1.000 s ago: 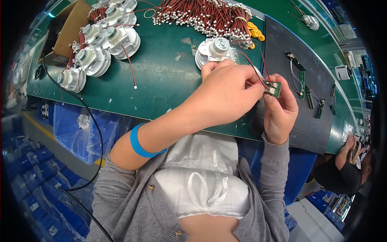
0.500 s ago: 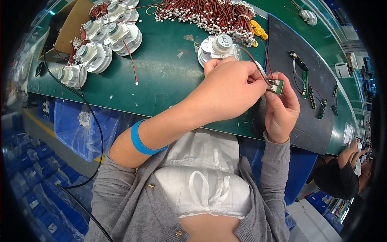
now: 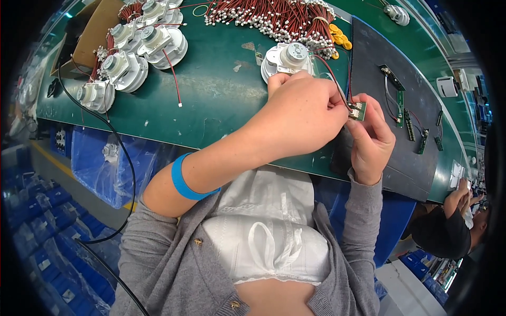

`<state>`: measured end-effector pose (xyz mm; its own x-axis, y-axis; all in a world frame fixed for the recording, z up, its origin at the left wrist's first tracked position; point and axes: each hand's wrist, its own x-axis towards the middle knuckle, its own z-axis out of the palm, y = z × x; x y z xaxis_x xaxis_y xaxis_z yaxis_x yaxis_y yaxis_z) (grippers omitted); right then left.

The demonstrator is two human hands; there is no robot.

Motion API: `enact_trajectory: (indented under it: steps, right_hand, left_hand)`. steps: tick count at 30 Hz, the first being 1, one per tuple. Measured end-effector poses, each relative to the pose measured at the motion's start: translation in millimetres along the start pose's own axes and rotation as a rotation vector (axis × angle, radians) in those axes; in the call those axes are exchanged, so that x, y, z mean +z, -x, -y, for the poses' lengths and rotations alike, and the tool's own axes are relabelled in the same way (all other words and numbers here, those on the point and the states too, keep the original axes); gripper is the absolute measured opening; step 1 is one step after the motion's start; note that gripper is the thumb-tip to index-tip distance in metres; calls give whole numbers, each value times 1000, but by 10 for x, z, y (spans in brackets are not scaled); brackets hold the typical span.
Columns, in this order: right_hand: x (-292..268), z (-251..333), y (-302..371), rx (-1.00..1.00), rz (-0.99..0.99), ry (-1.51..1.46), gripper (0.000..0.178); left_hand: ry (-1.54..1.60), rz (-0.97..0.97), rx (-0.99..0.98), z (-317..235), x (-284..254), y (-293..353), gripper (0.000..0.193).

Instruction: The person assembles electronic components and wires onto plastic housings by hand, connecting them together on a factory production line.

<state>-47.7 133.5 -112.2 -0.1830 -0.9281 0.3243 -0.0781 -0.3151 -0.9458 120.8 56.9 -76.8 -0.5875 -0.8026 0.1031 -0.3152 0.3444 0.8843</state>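
My right hand (image 3: 373, 145) pinches a small green circuit board (image 3: 360, 110) with pale connectors along its left part. Against that board my left hand (image 3: 305, 118) is closed, thumb and index finger gripping the end of a red-and-dark wire lead (image 3: 337, 83); the plug itself is hidden by the fingertips. The lead rises in a curve toward a white wheel-shaped motor unit (image 3: 287, 59) with a round metal motor on top. That unit sits on the green bench just beyond my left knuckles, which partly cover its near edge.
More white motor units (image 3: 126, 71) stand at the left beside a cardboard box (image 3: 95, 39). Bundled red wires (image 3: 263, 18) lie at the back, near yellow discs (image 3: 341, 37). Wired circuit boards (image 3: 399, 108) rest on a dark mat (image 3: 369, 63). A black cable (image 3: 129, 158) hangs left. Another person (image 3: 443, 226) is far right.
The circuit board has shifted slightly left and tilted in my right hand. My left fingers keep their pinch at its edge.
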Motion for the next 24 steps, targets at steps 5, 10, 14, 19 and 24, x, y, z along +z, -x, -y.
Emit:
enact_trajectory:
  steps: [5, 10, 14, 19, 24]
  right_hand:
    - [-81, 10, -34, 5, 70, 50, 46]
    - [-113, 8, -8, 59, 26, -59, 45]
    - [-198, 133, -37, 139, -33, -147, 43]
    - [-295, 277, -64, 81, 48, 47, 44]
    - [-230, 359, -35, 32, 44, 97, 40]
  left_hand:
    - [87, 103, -147, -52, -18, -46, 24]
    - [145, 111, -186, -116, 72, -75, 22]
    - [340, 132, -188, -110, 90, -145, 19]
    - [312, 214, -230, -230, 40, -174, 18]
    - [290, 210, -179, -218, 66, -153, 18]
